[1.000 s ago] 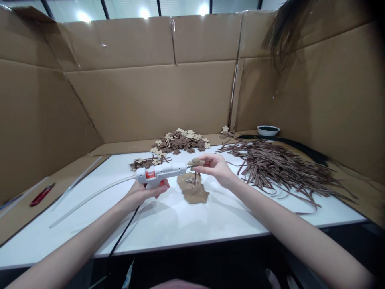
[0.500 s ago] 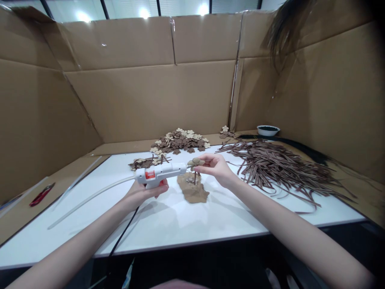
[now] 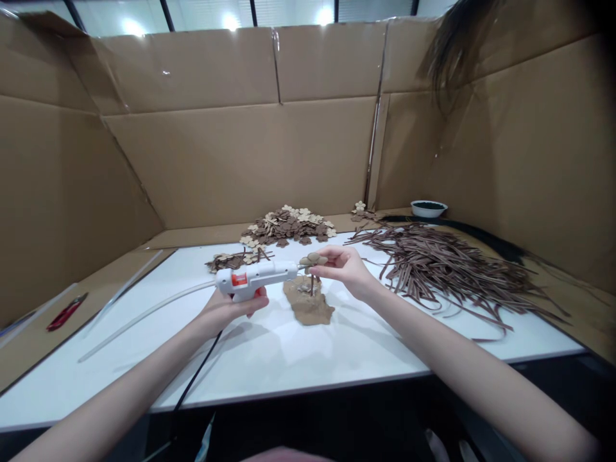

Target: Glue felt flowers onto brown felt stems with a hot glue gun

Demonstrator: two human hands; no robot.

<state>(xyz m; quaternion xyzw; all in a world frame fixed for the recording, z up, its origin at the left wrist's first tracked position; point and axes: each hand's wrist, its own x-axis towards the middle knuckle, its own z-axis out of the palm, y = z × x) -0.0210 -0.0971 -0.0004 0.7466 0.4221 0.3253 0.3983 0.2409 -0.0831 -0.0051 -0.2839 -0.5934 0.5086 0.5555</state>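
Observation:
My left hand (image 3: 235, 307) is wrapped round the handle of a white glue gun (image 3: 260, 276), which has a long glue stick (image 3: 144, 314) trailing from its back end. The gun's nozzle points right and is close to a flower piece (image 3: 314, 259); whether they touch I cannot tell. My right hand (image 3: 344, 266) pinches that flower between thumb and fingers. Below the flower a thin brown strip (image 3: 312, 285) reaches down in front of a ragged brown sheet (image 3: 308, 309) on the white table, which bears a whitish patch.
Brown and cream flower cutouts (image 3: 289, 226) are heaped at the back, with a smaller pile (image 3: 235, 259) nearer. Brown strips (image 3: 443, 263) spread on the right. A white bowl (image 3: 429, 208) stands behind them. A red cutter (image 3: 67, 312) lies left. Cardboard walls (image 3: 231, 160) surround the table.
The glue gun has shifted very slightly to the left, its nozzle still close to the flower. My right hand holds the flower in about the same place.

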